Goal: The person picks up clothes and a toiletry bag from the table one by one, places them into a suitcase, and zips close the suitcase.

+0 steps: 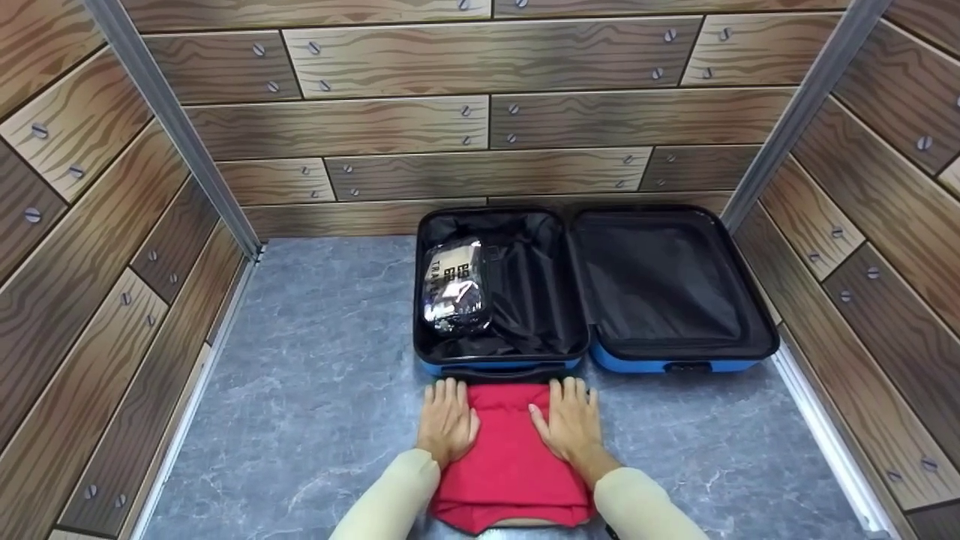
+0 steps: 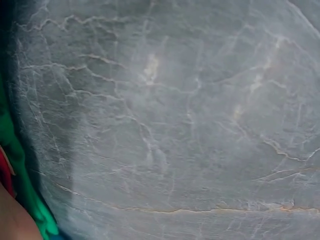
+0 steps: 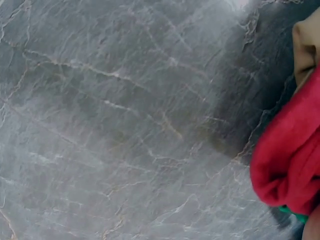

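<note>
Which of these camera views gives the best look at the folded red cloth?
The head view: the whole red cloth lies folded under both hands before the suitcase. The right wrist view catches only a bunched red edge; the left wrist view shows mostly floor, with a red sliver at its left edge.

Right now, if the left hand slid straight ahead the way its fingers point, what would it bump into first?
Probably the near rim of the open suitcase: the left hand lies flat on the red cloth, fingers pointing at it.

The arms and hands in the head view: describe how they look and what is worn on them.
Both arms wear long, plain cream-coloured sleeves that end at the wrists: the left sleeve and the right sleeve. The left hand and the right hand are bare, with no gloves. No rings, watch or markings can be made out.
</note>
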The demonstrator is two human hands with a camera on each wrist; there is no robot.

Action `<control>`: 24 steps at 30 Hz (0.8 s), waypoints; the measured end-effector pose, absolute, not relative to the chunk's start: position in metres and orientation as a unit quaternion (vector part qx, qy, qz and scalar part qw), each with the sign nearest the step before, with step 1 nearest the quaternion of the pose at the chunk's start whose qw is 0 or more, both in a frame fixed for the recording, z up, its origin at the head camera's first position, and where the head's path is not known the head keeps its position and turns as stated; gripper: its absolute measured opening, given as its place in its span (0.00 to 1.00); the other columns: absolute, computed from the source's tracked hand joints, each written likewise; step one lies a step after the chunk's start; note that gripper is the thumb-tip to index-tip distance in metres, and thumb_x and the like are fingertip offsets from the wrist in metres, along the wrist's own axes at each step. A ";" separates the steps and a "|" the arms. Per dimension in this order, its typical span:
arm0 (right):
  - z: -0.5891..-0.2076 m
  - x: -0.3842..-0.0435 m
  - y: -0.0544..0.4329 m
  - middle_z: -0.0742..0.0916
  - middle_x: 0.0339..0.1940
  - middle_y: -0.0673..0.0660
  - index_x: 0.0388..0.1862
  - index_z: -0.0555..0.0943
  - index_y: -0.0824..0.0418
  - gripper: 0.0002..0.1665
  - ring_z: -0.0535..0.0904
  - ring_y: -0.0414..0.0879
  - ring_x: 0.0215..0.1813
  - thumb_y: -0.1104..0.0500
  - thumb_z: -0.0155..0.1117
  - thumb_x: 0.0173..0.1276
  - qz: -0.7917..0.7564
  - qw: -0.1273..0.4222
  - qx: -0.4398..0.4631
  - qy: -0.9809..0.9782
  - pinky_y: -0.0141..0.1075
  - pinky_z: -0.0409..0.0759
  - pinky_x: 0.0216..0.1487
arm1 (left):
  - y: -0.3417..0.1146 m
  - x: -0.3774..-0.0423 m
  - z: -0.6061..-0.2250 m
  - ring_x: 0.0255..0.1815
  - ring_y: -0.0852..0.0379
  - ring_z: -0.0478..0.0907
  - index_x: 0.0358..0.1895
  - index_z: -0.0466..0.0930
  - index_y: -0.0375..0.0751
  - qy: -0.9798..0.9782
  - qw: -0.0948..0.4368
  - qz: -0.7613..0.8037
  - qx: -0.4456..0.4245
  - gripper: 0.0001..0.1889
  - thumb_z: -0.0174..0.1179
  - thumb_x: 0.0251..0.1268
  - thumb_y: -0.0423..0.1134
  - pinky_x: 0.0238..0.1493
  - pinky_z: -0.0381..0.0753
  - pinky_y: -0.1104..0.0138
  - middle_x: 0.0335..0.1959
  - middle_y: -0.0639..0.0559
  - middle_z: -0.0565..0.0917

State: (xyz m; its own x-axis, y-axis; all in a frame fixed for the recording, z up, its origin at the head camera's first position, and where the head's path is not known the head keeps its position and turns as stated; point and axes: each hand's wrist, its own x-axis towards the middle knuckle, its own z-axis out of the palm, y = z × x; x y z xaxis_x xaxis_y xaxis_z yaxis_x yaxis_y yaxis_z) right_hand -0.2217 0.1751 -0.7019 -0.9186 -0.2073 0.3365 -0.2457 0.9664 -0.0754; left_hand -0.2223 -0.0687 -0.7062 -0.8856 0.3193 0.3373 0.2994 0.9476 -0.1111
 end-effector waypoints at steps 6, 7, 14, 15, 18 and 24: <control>-0.700 -0.220 0.177 0.73 0.44 0.65 0.45 0.72 0.66 0.32 0.68 0.62 0.51 0.36 0.53 0.69 0.061 0.179 0.117 -0.975 0.56 0.63 0.55 | -0.069 -0.221 -0.706 0.38 0.43 0.66 0.39 0.69 0.37 -0.959 0.225 0.018 -0.171 0.17 0.47 0.60 0.50 0.48 0.66 0.51 0.36 0.43 0.69; -0.699 -0.219 0.178 0.73 0.43 0.65 0.43 0.72 0.66 0.32 0.68 0.62 0.50 0.36 0.53 0.69 0.059 0.179 0.120 -0.975 0.56 0.63 0.55 | -0.070 -0.221 -0.705 0.38 0.43 0.66 0.37 0.68 0.38 -0.957 0.231 0.021 -0.175 0.16 0.47 0.59 0.50 0.47 0.66 0.52 0.35 0.43 0.69; -0.688 -0.223 0.186 0.73 0.38 0.62 0.36 0.70 0.64 0.30 0.68 0.59 0.46 0.36 0.55 0.68 0.050 0.188 0.153 -0.969 0.52 0.64 0.52 | -0.077 -0.225 -0.685 0.35 0.44 0.66 0.34 0.66 0.39 -0.940 0.259 0.044 -0.219 0.17 0.47 0.56 0.51 0.45 0.64 0.53 0.33 0.44 0.68; -0.686 -0.223 0.187 0.73 0.37 0.61 0.35 0.70 0.64 0.30 0.68 0.58 0.45 0.35 0.55 0.68 0.048 0.192 0.156 -0.968 0.52 0.64 0.51 | -0.077 -0.225 -0.681 0.36 0.44 0.66 0.35 0.66 0.39 -0.938 0.261 0.044 -0.223 0.17 0.47 0.56 0.52 0.46 0.64 0.53 0.33 0.44 0.69; -0.680 -0.225 0.191 0.73 0.35 0.61 0.34 0.70 0.64 0.31 0.67 0.58 0.42 0.35 0.54 0.68 0.043 0.211 0.164 -0.963 0.51 0.64 0.48 | -0.078 -0.227 -0.671 0.36 0.44 0.66 0.34 0.66 0.39 -0.933 0.271 0.039 -0.234 0.17 0.48 0.57 0.52 0.47 0.64 0.53 0.33 0.44 0.69; -0.666 -0.231 0.195 0.74 0.34 0.62 0.34 0.70 0.66 0.34 0.68 0.59 0.41 0.33 0.53 0.65 0.045 0.250 0.182 -0.950 0.52 0.64 0.47 | -0.079 -0.234 -0.655 0.35 0.44 0.67 0.33 0.67 0.39 -0.923 0.295 0.027 -0.246 0.16 0.48 0.57 0.51 0.46 0.65 0.53 0.33 0.43 0.70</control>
